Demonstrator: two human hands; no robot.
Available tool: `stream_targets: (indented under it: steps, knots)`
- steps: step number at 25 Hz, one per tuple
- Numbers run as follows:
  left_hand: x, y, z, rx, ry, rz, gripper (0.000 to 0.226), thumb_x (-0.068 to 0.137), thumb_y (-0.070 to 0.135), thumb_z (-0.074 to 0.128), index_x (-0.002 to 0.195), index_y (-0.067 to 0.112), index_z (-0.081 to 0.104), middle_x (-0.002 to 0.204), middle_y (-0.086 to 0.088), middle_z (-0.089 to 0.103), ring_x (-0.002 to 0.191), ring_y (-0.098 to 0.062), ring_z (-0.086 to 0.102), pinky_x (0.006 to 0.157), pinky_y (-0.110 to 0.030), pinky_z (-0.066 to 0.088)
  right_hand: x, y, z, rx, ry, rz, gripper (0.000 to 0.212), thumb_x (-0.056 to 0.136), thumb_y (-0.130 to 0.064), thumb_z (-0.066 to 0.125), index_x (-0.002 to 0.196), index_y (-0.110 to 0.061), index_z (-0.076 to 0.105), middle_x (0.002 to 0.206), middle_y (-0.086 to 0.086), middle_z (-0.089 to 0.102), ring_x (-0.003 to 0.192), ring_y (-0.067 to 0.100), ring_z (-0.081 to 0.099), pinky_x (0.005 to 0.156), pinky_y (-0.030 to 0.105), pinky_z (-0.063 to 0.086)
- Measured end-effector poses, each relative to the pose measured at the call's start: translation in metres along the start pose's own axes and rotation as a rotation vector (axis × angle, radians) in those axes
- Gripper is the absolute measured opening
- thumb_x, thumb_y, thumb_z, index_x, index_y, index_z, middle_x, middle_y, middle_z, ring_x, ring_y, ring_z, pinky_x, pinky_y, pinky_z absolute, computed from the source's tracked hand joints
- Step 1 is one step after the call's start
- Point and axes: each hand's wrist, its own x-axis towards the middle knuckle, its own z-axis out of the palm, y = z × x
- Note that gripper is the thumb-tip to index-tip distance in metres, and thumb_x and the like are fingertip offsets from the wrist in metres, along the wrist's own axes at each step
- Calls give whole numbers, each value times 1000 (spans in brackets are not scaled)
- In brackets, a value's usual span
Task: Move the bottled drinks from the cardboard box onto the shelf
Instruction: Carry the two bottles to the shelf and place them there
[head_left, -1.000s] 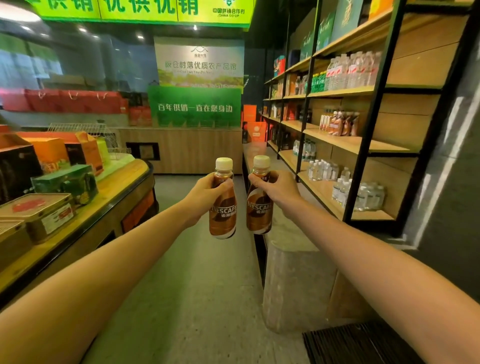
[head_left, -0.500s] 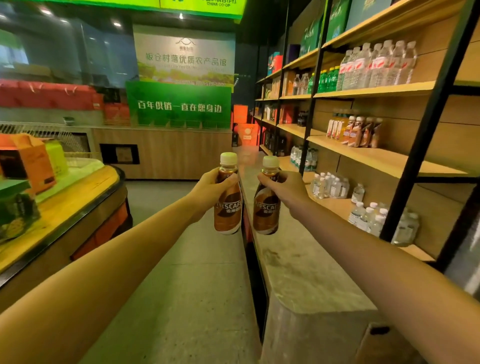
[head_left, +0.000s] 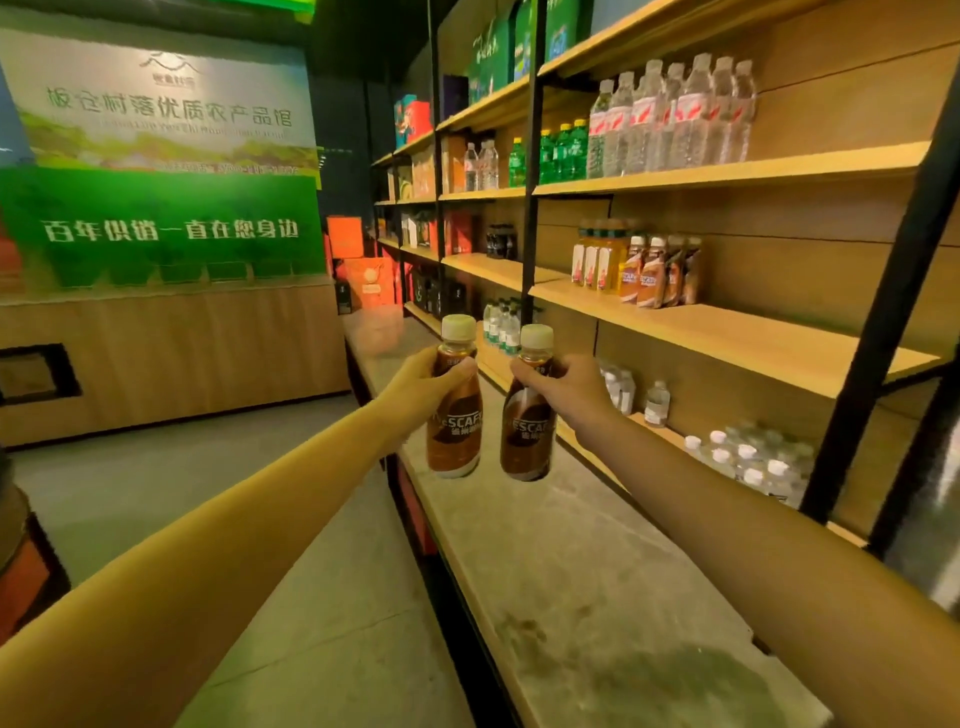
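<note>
My left hand (head_left: 423, 387) grips the neck of a brown coffee bottle (head_left: 455, 431) with a cream cap. My right hand (head_left: 569, 392) holds a second, matching coffee bottle (head_left: 527, 439) the same way. Both bottles hang upright, side by side, over the grey stone ledge (head_left: 587, 561) in front of the wooden shelf unit. On the middle shelf board (head_left: 727, 338) several similar coffee bottles (head_left: 657, 273) stand in a group beside juice bottles (head_left: 592, 260). The cardboard box is out of view.
Water bottles (head_left: 675, 117) and green bottles (head_left: 563, 150) fill the upper shelf. Small water bottles (head_left: 748, 460) sit on the lowest board. Black uprights (head_left: 883, 322) frame the shelves. A wooden counter (head_left: 171, 358) with green signs (head_left: 161, 228) stands at the left, across the grey floor (head_left: 208, 467).
I have walked closer to the shelf and turned right; the left display counter has slid out of view. Both hands still hold their bottles out in front.
</note>
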Motion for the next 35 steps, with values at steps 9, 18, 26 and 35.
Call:
stream_targets:
  steps: [9, 18, 26, 35]
  knots:
    - [230, -31, 44, 13, -163, 65, 37, 95, 25, 48, 129, 10, 46, 126, -12, 55, 119, -27, 50, 96, -39, 36, 207, 48, -23, -24, 170, 35, 34, 81, -30, 70, 101, -3, 66, 99, 9, 69, 89, 17, 62, 76, 31, 47]
    - [406, -27, 130, -29, -413, 131, 39, 95, 33, 48, 131, 16, 44, 131, -5, 51, 119, -23, 47, 92, -39, 37, 341, 85, -99, -157, 440, 64, 26, 78, -37, 73, 81, -13, 63, 91, 4, 67, 91, 20, 65, 81, 35, 54]
    - [533, -19, 228, -149, -747, 289, 41, 96, 28, 48, 135, 19, 41, 136, -3, 49, 124, -20, 45, 97, -33, 36, 407, 107, -165, -283, 801, 124, 20, 81, -37, 69, 80, -18, 61, 90, 0, 65, 84, 14, 62, 78, 30, 51]
    - [622, 3, 301, -241, -1093, 364, 32, 96, 33, 46, 126, 21, 47, 124, 0, 57, 115, -19, 52, 96, -37, 41, 458, 111, -196, -364, 1093, 183, 34, 83, -36, 67, 104, -9, 66, 105, 6, 69, 98, 19, 65, 89, 36, 52]
